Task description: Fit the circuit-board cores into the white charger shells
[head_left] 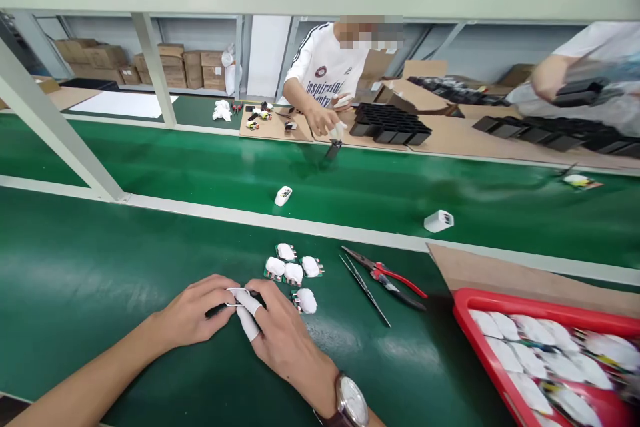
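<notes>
Both hands [195, 310] [285, 333] tight round one white-rimmed part [231, 289]; "Inspirat…" legible on a white shirt [336, 65] opposite

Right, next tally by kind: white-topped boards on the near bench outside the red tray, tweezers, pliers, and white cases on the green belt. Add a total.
White-topped boards: 5
Tweezers: 1
Pliers: 1
White cases: 2
Total: 9

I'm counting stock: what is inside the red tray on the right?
The red tray holds white pieces, with small coloured bits showing among them. The pieces hide whatever lies beneath, and part of the tray is outside the picture.
</notes>
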The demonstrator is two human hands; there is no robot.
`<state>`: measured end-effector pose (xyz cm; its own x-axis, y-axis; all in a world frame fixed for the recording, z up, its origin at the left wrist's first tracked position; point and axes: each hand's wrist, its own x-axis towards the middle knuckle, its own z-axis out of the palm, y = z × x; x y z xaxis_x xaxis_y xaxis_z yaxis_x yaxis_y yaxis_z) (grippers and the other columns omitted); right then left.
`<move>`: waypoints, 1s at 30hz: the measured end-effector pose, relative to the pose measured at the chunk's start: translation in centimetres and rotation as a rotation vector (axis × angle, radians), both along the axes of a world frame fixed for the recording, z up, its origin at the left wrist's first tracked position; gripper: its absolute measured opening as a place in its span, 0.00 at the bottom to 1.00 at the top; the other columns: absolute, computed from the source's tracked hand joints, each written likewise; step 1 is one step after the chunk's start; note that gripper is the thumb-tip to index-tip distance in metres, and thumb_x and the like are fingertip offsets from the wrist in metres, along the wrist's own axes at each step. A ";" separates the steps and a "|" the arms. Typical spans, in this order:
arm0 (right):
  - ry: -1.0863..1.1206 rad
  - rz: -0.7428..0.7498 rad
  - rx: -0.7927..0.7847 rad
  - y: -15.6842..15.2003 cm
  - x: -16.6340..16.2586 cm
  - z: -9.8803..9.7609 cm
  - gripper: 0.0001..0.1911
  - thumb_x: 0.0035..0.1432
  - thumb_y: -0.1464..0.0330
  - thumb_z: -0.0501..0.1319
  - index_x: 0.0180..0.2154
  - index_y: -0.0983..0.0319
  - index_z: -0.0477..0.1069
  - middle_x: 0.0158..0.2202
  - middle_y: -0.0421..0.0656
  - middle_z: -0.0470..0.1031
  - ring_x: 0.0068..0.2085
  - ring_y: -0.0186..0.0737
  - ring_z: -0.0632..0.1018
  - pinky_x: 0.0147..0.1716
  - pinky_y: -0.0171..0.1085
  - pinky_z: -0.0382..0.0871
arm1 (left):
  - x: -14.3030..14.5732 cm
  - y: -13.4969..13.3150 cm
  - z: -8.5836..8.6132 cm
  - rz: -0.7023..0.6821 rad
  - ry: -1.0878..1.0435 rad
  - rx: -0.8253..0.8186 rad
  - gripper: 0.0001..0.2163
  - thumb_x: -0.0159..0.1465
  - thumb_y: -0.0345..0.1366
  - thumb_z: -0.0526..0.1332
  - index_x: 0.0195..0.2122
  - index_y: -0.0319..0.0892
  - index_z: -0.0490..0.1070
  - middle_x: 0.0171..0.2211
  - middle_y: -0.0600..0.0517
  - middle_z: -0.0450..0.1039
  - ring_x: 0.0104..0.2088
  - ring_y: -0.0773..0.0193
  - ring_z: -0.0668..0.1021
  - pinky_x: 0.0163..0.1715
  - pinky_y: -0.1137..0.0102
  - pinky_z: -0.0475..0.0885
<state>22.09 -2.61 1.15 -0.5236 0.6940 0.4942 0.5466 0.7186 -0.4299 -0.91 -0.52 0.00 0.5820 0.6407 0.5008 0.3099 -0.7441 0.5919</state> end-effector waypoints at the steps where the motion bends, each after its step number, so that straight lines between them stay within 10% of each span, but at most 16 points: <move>1: -0.033 0.001 0.012 0.0 0.0 0.0 0.15 0.67 0.79 0.53 0.52 0.62 0.70 0.50 0.53 0.72 0.46 0.49 0.76 0.43 0.50 0.81 | 0.0 0.1 0.0 -0.007 -0.001 0.035 0.12 0.69 0.23 0.63 0.50 0.45 0.72 0.51 0.44 0.80 0.51 0.56 0.83 0.50 0.63 0.81; 11: 0.105 -0.087 -0.062 0.3 1.1 0.4 0.21 0.74 0.70 0.56 0.65 0.60 0.62 0.54 0.52 0.75 0.53 0.50 0.79 0.50 0.50 0.80 | 0.1 0.1 0.4 0.002 0.017 0.124 0.10 0.70 0.22 0.63 0.46 0.45 0.75 0.52 0.43 0.79 0.48 0.57 0.82 0.46 0.61 0.81; 17: 0.102 -0.064 0.167 0.1 1.0 0.4 0.13 0.72 0.74 0.56 0.55 0.62 0.69 0.46 0.49 0.78 0.44 0.47 0.79 0.43 0.47 0.78 | 0.4 0.6 0.7 0.153 -0.064 -0.231 0.03 0.71 0.36 0.65 0.41 0.44 0.77 0.46 0.45 0.83 0.42 0.58 0.86 0.42 0.64 0.83; 25: -0.083 0.058 0.183 -0.7 0.0 -1.6 0.06 0.71 0.72 0.58 0.47 0.61 0.72 0.40 0.45 0.77 0.39 0.43 0.77 0.44 0.43 0.76 | -3.4 16.5 4.4 0.694 0.115 -0.181 0.11 0.67 0.44 0.67 0.38 0.41 0.79 0.42 0.45 0.83 0.41 0.53 0.84 0.47 0.58 0.80; 30: -0.111 0.076 0.148 -0.4 0.5 -2.4 0.11 0.66 0.74 0.60 0.48 0.60 0.72 0.42 0.44 0.79 0.41 0.44 0.77 0.49 0.44 0.77 | -3.5 21.8 5.4 0.751 0.121 -0.138 0.13 0.72 0.42 0.65 0.50 0.39 0.76 0.49 0.45 0.79 0.47 0.56 0.82 0.50 0.55 0.79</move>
